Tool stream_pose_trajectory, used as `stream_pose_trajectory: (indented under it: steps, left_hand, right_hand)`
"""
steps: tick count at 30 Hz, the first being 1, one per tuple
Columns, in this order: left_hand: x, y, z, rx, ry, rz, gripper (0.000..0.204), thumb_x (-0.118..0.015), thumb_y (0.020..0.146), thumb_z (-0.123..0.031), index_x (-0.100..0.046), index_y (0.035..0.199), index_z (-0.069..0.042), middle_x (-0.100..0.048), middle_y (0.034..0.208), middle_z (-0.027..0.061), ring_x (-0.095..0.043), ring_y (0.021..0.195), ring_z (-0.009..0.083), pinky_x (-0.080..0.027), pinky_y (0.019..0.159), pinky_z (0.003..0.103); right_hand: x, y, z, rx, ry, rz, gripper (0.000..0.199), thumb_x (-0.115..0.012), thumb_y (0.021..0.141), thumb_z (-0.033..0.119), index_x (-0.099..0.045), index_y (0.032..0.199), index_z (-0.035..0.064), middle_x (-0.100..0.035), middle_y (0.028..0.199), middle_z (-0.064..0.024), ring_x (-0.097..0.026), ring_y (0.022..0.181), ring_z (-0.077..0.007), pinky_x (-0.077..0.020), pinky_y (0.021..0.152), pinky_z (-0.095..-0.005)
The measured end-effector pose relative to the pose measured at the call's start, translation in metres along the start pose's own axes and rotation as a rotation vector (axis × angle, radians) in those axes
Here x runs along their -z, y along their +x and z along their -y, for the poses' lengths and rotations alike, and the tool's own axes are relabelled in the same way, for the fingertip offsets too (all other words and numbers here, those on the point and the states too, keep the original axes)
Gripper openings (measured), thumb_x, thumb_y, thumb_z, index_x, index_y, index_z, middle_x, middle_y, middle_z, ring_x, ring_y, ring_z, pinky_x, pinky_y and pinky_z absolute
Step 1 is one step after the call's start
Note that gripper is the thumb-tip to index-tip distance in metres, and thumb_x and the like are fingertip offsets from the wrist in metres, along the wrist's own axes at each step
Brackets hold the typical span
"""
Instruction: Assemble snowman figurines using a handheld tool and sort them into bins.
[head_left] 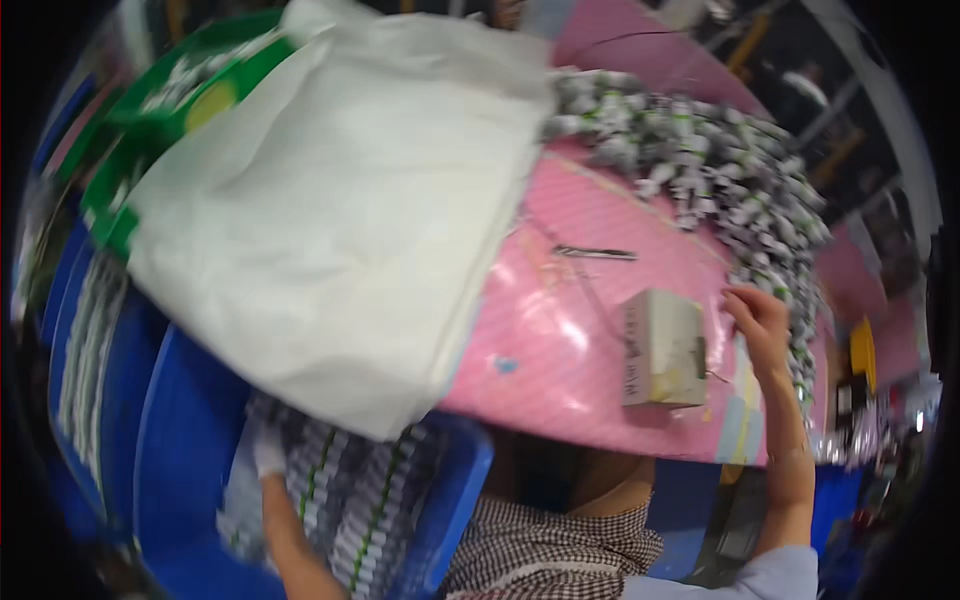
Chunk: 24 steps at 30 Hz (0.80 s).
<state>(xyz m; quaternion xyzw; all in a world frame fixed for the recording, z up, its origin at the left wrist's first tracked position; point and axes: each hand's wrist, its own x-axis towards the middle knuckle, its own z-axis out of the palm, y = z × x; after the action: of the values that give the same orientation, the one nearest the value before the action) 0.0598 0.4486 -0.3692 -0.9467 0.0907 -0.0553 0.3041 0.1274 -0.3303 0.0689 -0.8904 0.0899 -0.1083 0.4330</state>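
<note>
My left hand (pixel 268 452) reaches down into a blue bin (pixel 468 470) at the lower left, against rows of small grey-white pieces (pixel 345 500) with green bands. Something white covers part of that hand, and its fingers are blurred and hidden. Over the pink table's right side, my right hand (pixel 762 322) is closed, thumb and fingertips together; whatever they may hold is too small to make out. Just left of it stands a small whitish box (pixel 672 345) with dark marks on its side. Farther off lies a slim dark tool (pixel 595 253) with a metallic look.
A large white sheet (pixel 350 200) spreads over the table's left part and overhangs the bin. Heaped grey-white bundles (pixel 720 165) with green bands line the pink table's (pixel 540 370) far right edge. Green crates (pixel 120 185) and another blue bin (pixel 75 300) stand at the left.
</note>
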Motion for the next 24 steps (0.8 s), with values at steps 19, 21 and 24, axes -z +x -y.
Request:
stream_pose_trajectory:
  steps: [19,21,24]
  left_hand:
    - [0.353,0.087,-0.007,0.663,-1.184,-0.743,0.026,-0.054,0.089,0.003,-0.054,0.115,0.003,-0.056,0.117,0.0115,-0.057,0.098,0.0184,-0.049,0.082,0.028]
    - [0.442,0.103,-0.017,0.623,-1.281,-0.871,0.026,-0.055,0.089,0.003,-0.053,0.115,0.003,-0.057,0.114,0.0098,-0.056,0.097,0.0167,-0.047,0.085,0.028]
    - [0.542,0.148,-0.056,0.259,-1.563,-0.921,0.021,-0.062,0.083,0.004,-0.059,0.104,0.005,-0.058,0.109,0.0123,-0.058,0.091,0.0194,-0.048,0.081,0.029]
  right_hand:
    - [-0.061,0.146,0.006,0.818,-0.607,-0.298,0.044,-0.076,0.068,0.022,-0.059,0.107,0.0137,-0.061,0.075,-0.0075,-0.061,0.061,-0.0202,-0.0458,0.051,-0.0323]
    - [-0.039,0.109,0.023,0.757,-0.274,-0.225,0.04,-0.075,0.07,0.017,-0.06,0.107,0.0089,-0.061,0.074,-0.0037,-0.056,0.057,-0.0109,-0.0431,0.049,-0.0263]
    - [-0.007,0.067,0.042,0.454,0.219,0.043,0.034,-0.072,0.078,0.014,-0.059,0.107,0.0006,-0.061,0.084,0.0021,-0.055,0.072,-0.0036,-0.0453,0.061,-0.0206]
